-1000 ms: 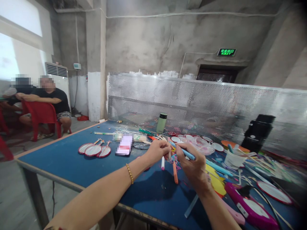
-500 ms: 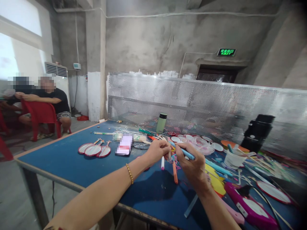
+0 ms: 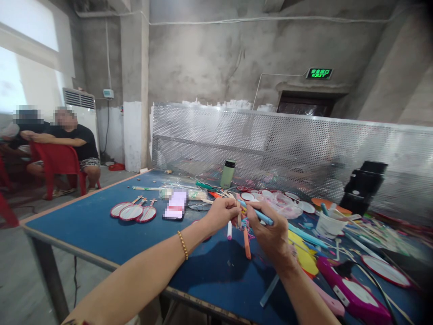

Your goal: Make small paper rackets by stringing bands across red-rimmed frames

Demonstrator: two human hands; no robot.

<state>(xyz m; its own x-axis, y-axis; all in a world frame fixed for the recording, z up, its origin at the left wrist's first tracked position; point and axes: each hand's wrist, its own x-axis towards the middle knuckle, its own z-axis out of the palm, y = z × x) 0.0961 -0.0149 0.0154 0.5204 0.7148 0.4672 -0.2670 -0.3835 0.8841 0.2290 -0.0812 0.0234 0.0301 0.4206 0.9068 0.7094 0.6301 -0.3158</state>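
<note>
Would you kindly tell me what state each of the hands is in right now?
Left hand: pinched shut by the blue stick's tip; contents unclear.
Right hand: closed, holding the blue stick.

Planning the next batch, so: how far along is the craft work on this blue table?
Looks done: three red-rimmed round white paddles with wooden handles lie in a row left of the hands. In hand: the left hand pinches thin sticks with coloured thread; the right hand holds a light blue stick. To do: loose red-rimmed white discs and pale sticks lie scattered on the right of the blue table.
</note>
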